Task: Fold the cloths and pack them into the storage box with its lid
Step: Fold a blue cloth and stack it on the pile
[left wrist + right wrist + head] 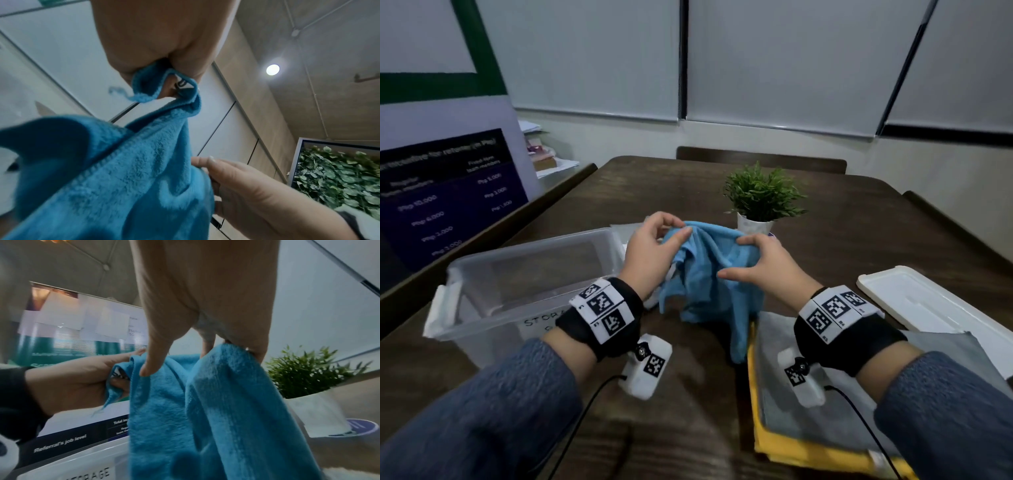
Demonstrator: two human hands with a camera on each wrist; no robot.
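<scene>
Hands raised over table: left hand [650,253] pinching blue cloth [709,281] corner, right hand [763,263] gripping top edge

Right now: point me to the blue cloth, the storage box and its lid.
blue cloth [709,274], head view, on the bunched middle between the hands.
storage box [493,274], head view, on its clear near wall.
lid [928,301], head view, on its white top face.

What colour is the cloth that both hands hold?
Blue cloth; the right wrist view shows it best.
</scene>
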